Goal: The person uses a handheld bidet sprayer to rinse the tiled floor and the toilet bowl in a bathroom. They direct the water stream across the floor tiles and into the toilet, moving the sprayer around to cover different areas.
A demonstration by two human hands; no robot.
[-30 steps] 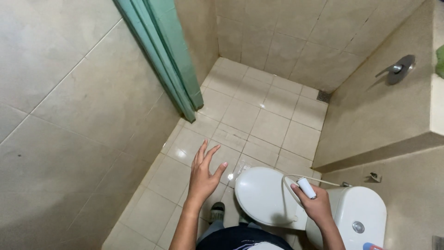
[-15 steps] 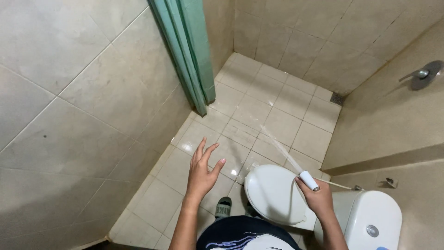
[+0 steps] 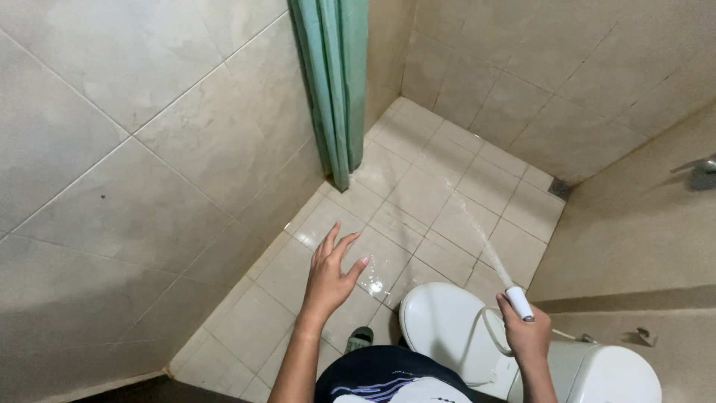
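Spray now farther along floor (image 3: 418,194), right hand (image 3: 526,336) round sprayer (image 3: 519,303).

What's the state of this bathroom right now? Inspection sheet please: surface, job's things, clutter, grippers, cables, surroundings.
Surface: beige tiled floor, wet and glossy in patches.
Job's things: white handheld spray nozzle sending a water jet across the floor; white closed toilet lid and white toilet tank below it.
Clutter: nothing seen.
Grippers: right hand wrapped around the nozzle; left hand empty, fingers spread above the floor.
Cables: thin white hose looping from the nozzle over the lid.
Surroundings: green shower curtain, beige tiled walls, dark floor drain in the corner.
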